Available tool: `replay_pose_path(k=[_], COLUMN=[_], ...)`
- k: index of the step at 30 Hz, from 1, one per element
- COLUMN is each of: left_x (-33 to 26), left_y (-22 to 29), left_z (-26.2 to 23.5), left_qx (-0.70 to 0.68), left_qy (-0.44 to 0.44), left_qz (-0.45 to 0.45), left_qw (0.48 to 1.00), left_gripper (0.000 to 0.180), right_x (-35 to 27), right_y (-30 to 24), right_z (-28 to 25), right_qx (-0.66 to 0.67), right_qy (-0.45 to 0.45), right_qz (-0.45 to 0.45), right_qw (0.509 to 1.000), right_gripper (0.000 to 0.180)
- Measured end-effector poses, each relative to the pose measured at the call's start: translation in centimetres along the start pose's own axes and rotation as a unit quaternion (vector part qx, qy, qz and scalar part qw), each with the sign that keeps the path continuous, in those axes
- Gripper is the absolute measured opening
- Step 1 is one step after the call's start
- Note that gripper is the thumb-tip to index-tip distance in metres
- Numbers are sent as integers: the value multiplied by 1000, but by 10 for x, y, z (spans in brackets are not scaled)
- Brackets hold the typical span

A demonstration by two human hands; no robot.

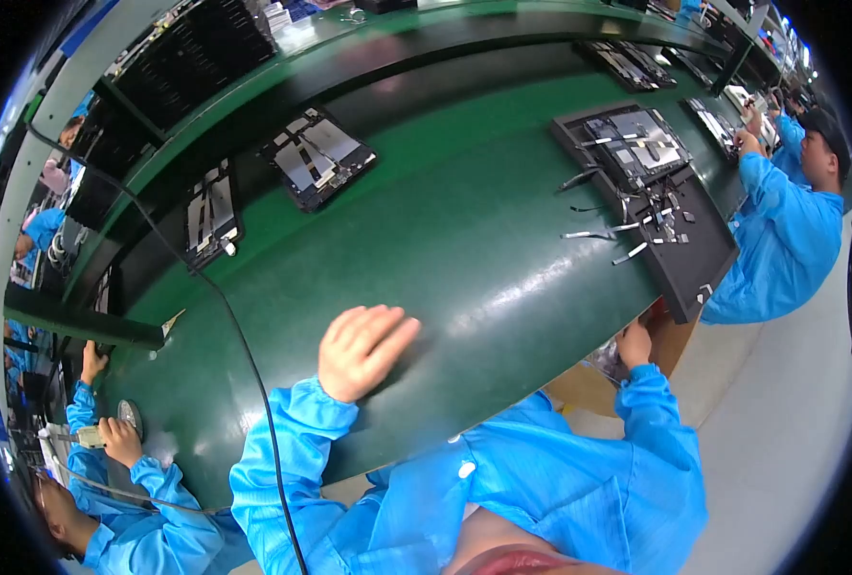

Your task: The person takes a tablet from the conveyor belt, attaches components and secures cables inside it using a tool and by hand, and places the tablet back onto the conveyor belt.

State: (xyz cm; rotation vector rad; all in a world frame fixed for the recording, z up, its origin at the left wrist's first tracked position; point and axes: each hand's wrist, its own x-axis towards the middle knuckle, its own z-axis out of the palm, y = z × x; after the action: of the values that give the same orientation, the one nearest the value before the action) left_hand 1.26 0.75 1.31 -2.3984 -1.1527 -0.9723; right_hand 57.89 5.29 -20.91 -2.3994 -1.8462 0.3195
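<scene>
My left hand [359, 353] is over the green table [454, 259], fingers stretched out and slightly bent, with nothing in it. Beyond the table's front edge, my right hand [634, 345] reaches down into a cardboard box [676, 347]. Its fingers are partly hidden beside some clear plastic [606, 358], so I cannot see whether they grip anything. Just above that hand lies a black tray [699, 268], its near corner reaching the table edge. An opened tablet-like device [636, 144] sits in its far part, with loose small parts and ribbon cables [651, 213] around it.
Two opened devices [318, 158] [212, 213] lie toward the back left; more devices [627, 65] line the far right. A black cable [239, 331] hangs across my left side. Co-workers in blue sit at left [162, 517] and right [780, 230].
</scene>
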Motion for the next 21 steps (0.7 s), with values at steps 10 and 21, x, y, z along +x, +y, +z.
replay_pose_path(k=[10,21], left_x=[175,230], left_y=[-49,-145], left_z=[-70,-150], left_qx=[-262,318], left_qy=[590,515], left_qz=[-165,-6], left_qw=[746,796], left_gripper=[40,32], right_x=[-110,-62], right_y=[-188,-180], right_z=[-239,-233], right_qx=[2,-195], right_qy=[-373,161], right_qz=[-362,-327], right_qw=[855,911], right_gripper=[17,13])
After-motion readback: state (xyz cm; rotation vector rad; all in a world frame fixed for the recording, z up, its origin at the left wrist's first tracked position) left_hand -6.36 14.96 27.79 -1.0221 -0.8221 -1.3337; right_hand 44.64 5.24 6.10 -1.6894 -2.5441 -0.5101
